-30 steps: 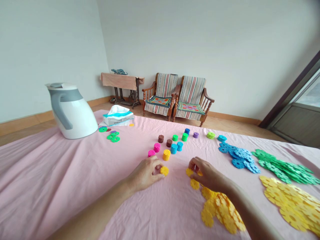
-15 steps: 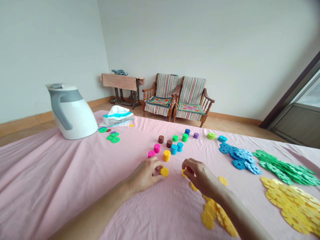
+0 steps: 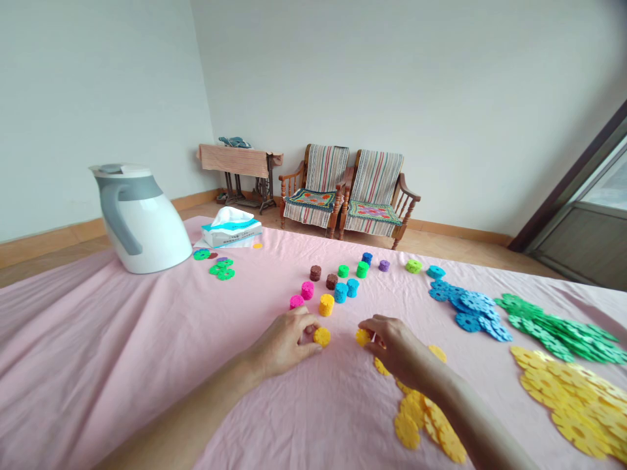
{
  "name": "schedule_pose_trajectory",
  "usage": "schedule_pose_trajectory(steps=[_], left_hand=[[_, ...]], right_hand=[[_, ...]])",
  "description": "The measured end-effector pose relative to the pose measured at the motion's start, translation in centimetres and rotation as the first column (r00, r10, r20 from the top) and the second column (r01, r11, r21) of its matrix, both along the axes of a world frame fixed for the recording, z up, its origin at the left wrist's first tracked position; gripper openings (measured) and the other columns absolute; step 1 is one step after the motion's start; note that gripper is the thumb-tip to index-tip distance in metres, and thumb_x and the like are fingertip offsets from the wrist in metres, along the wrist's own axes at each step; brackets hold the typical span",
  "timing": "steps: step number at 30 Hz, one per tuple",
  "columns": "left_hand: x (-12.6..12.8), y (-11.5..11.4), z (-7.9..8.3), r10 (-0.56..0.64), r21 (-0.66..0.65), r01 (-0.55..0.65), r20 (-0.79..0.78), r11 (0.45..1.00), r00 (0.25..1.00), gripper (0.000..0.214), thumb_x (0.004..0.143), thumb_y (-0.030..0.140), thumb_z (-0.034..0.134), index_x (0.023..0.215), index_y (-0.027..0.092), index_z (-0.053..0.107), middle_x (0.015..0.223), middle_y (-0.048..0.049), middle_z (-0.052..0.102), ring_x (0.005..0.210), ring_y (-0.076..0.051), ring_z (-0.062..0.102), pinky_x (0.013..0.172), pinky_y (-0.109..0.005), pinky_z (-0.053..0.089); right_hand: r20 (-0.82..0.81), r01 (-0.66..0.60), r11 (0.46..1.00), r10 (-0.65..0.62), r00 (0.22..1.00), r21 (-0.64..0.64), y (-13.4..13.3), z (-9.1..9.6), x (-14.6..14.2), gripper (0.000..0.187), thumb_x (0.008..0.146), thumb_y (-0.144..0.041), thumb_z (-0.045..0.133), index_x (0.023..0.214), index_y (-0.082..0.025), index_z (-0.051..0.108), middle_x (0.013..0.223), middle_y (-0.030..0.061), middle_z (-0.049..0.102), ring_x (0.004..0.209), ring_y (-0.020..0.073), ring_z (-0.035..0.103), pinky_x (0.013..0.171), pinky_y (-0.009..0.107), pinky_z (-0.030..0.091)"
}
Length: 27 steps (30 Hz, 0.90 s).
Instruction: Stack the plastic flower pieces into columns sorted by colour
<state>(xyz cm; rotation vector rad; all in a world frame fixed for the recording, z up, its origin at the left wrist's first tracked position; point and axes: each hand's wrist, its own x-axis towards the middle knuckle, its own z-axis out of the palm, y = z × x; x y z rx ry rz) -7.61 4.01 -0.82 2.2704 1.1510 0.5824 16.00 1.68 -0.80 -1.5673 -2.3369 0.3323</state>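
Note:
Low over the pink cloth, my left hand (image 3: 288,341) is closed on a small stack of yellow notched discs (image 3: 322,337), its round face turned toward the right. To the right of it, my right hand (image 3: 389,339) pinches a yellow notched disc (image 3: 362,337) between thumb and fingers; a gap separates the two. Just beyond my left hand stand a yellow disc stack (image 3: 326,305) and a pink disc stack (image 3: 296,302). Loose yellow discs (image 3: 412,411) lie beneath and beside my right forearm.
Blue discs (image 3: 473,307), green discs (image 3: 563,329) and larger yellow discs (image 3: 578,398) lie in heaps at the right. Several short coloured stacks stand mid-table, among them a brown stack (image 3: 332,281). A white jug (image 3: 151,228) and a tissue box (image 3: 232,232) stand at the left.
My right hand's fingers have shifted, so the yellow disc they hold shows more fully now, facing left. My left hand and its yellow stack have stayed nearly still.

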Motion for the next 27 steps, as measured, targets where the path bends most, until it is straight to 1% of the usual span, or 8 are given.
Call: schedule_pose_trajectory(steps=[4, 6, 9, 12, 15, 18, 21, 27], left_hand=[[-0.1, 0.1, -0.1, -0.002, -0.001, 0.002, 0.013, 1.0, 1.0, 0.008, 0.07, 0.02, 0.062, 0.078, 0.018, 0.059, 0.075, 0.0017, 0.051, 0.062, -0.011, 0.047, 0.056, -0.022, 0.033], [-0.1, 0.2, -0.3, -0.001, 0.002, 0.001, 0.018, 1.0, 1.0, 0.01, 0.069, 0.019, 0.063, 0.079, 0.019, 0.06, 0.075, 0.0021, 0.051, 0.061, -0.011, 0.047, 0.056, -0.022, 0.033], [-0.2, 0.3, -0.5, 0.02, 0.019, -0.021, 0.014, 1.0, 1.0, 0.014, 0.068, 0.019, 0.064, 0.082, 0.018, 0.061, 0.074, 0.0021, 0.05, 0.06, -0.011, 0.046, 0.056, -0.022, 0.033], [-0.3, 0.4, -0.7, 0.031, 0.025, -0.031, 0.014, 0.999, 0.999, 0.015, 0.069, 0.021, 0.064, 0.084, 0.018, 0.062, 0.074, 0.0018, 0.05, 0.06, -0.011, 0.046, 0.055, -0.022, 0.033], [-0.4, 0.4, -0.6, 0.02, 0.033, -0.02, 0.02, 0.999, 1.0, 0.011, 0.072, 0.025, 0.064, 0.079, 0.018, 0.061, 0.073, 0.0015, 0.05, 0.06, -0.011, 0.046, 0.054, -0.022, 0.032], [-0.4, 0.4, -0.5, 0.003, 0.05, -0.004, 0.017, 0.999, 1.0, 0.011, 0.073, 0.028, 0.064, 0.074, 0.018, 0.06, 0.071, 0.0014, 0.05, 0.061, -0.012, 0.046, 0.053, -0.022, 0.032], [-0.4, 0.3, -0.4, -0.011, 0.055, 0.01, 0.019, 0.998, 1.0, 0.007, 0.072, 0.023, 0.064, 0.073, 0.018, 0.059, 0.069, 0.0018, 0.05, 0.062, -0.012, 0.046, 0.053, -0.022, 0.032], [-0.3, 0.3, -0.4, -0.01, 0.075, 0.009, 0.022, 0.997, 1.0, 0.008, 0.072, 0.021, 0.064, 0.07, 0.018, 0.057, 0.069, 0.0016, 0.05, 0.062, -0.012, 0.047, 0.054, -0.022, 0.033]], right_hand=[[0.025, 0.011, 1.0, -0.011, 1.0, 0.016, 0.1, -0.1, 0.4, 0.012, 0.075, -0.016, 0.054, 0.081, -0.02, 0.064, 0.074, 0.0034, 0.062, 0.069, 0.0159, 0.057, 0.062, 0.025, 0.038], [0.002, 0.02, 1.0, -0.021, 1.0, 0.021, 0.2, -0.2, 0.4, 0.009, 0.076, -0.019, 0.056, 0.081, -0.02, 0.063, 0.074, 0.003, 0.062, 0.068, 0.016, 0.057, 0.062, 0.026, 0.038], [-0.114, 0.035, 0.999, -0.031, 0.993, 0.031, 0.2, -0.2, -0.4, 0.011, 0.077, -0.024, 0.057, 0.086, -0.019, 0.063, 0.073, 0.0016, 0.062, 0.063, 0.0136, 0.055, 0.06, 0.025, 0.039], [-0.241, 0.032, 0.998, -0.019, 0.97, 0.051, 0.0, -0.2, -2.1, 0.013, 0.079, -0.026, 0.056, 0.088, -0.019, 0.062, 0.072, 0.0, 0.061, 0.059, 0.0112, 0.052, 0.056, 0.023, 0.039], [-0.303, 0.031, 0.998, -0.011, 0.953, 0.062, -0.2, -0.4, -4.0, 0.012, 0.08, -0.027, 0.056, 0.088, -0.019, 0.061, 0.074, -0.0002, 0.06, 0.057, 0.0101, 0.052, 0.055, 0.023, 0.039], [-0.305, 0.024, 0.996, 0.002, 0.953, 0.081, -0.2, -1.1, -5.4, 0.011, 0.08, -0.025, 0.056, 0.088, -0.018, 0.06, 0.076, 0.0005, 0.06, 0.058, 0.0102, 0.052, 0.056, 0.023, 0.04], [-0.276, 0.024, 0.995, 0.004, 0.961, 0.1, 0.0, -1.7, -5.9, 0.009, 0.08, -0.023, 0.056, 0.087, -0.018, 0.06, 0.077, 0.0014, 0.059, 0.061, 0.0113, 0.053, 0.058, 0.023, 0.041], [-0.251, 0.03, 0.998, -0.015, 0.968, 0.053, 0.0, -1.7, -6.4, 0.01, 0.081, -0.023, 0.053, 0.086, -0.018, 0.061, 0.076, 0.0018, 0.058, 0.061, 0.0115, 0.053, 0.059, 0.023, 0.04]])
